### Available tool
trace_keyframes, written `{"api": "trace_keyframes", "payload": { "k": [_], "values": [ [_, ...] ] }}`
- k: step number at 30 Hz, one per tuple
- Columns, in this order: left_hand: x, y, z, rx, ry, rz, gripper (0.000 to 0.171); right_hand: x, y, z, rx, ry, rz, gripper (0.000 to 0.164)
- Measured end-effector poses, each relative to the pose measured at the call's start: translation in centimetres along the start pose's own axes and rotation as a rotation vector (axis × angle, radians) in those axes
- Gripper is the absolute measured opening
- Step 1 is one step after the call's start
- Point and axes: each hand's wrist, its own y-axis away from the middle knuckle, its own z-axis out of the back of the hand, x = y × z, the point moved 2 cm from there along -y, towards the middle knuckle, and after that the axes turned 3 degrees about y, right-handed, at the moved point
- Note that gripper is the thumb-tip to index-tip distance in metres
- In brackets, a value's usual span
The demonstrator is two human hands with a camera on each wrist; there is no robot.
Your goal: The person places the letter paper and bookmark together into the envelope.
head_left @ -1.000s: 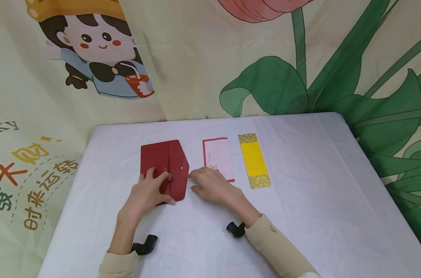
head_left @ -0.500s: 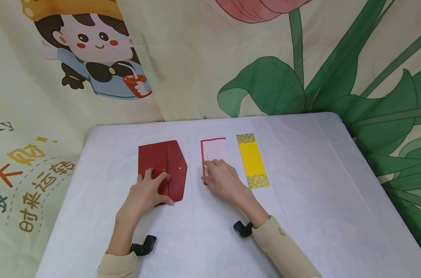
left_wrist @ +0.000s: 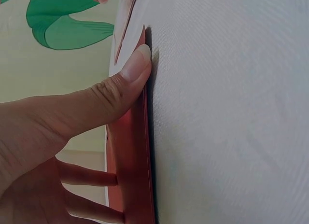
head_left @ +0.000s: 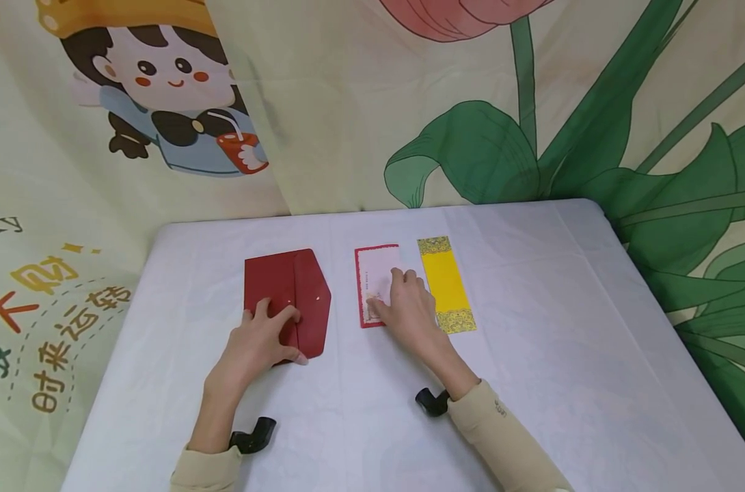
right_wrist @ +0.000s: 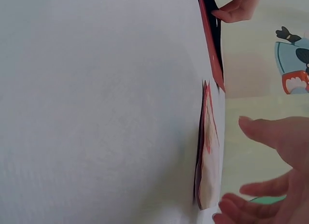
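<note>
A dark red envelope (head_left: 275, 279) with its pointed flap opened to the right lies on the table's left half. My left hand (head_left: 257, 345) rests on its lower part. In the left wrist view, the thumb (left_wrist: 136, 64) lies along the envelope's near edge and the outstretched fingers press its face. Right of it lies a pink card (head_left: 372, 263) with a red border; in the right wrist view it looks layered, like a folded card (right_wrist: 208, 171). My right hand (head_left: 412, 311) hovers over the card's right side, thumb and fingers apart, covering part of the card.
A yellow paper strip (head_left: 448, 273) with patterned ends lies right of the card, partly behind my right hand. White cloth (head_left: 563, 342) covers the table. A printed curtain (head_left: 329, 102) hangs behind the far edge. Black devices (head_left: 255, 436) sit at both wrists.
My right hand has moved from beside the envelope's flap tip rightward onto the pink card, its fingers spreading apart. My left hand and the envelope stay put; the view shifts slightly.
</note>
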Motion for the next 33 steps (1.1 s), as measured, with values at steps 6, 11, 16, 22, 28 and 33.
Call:
{"api": "trace_keyframes", "payload": {
  "k": [6, 11, 16, 22, 28, 33],
  "values": [
    [0.0, 0.0, 0.0, 0.008, 0.001, 0.000, 0.073, -0.3, -0.5, -0.5, 0.005, 0.044, -0.083, 0.082],
    [0.0, 0.0, -0.1, 0.004, -0.002, -0.008, 0.072, -0.5, -0.9, -0.8, 0.040, 0.067, -0.127, 0.085],
    [0.0, 0.0, -0.1, -0.002, 0.002, -0.014, 0.072, -0.6, -1.2, -0.9, 0.078, 0.047, -0.159, 0.087],
    [-0.1, 0.0, -0.1, -0.012, -0.006, -0.019, 0.072, -1.1, -1.6, -0.9, 0.128, -0.067, -0.218, 0.080],
    [-0.1, 0.1, 0.0, -0.011, -0.012, -0.020, 0.072, -1.8, -1.8, -0.9, 0.144, -0.219, -0.256, 0.073],
    [0.1, 0.0, -0.1, 0.002, -0.016, -0.015, 0.070, -2.5, -1.8, -0.6, 0.153, -0.389, -0.307, 0.060]
  ]
}}
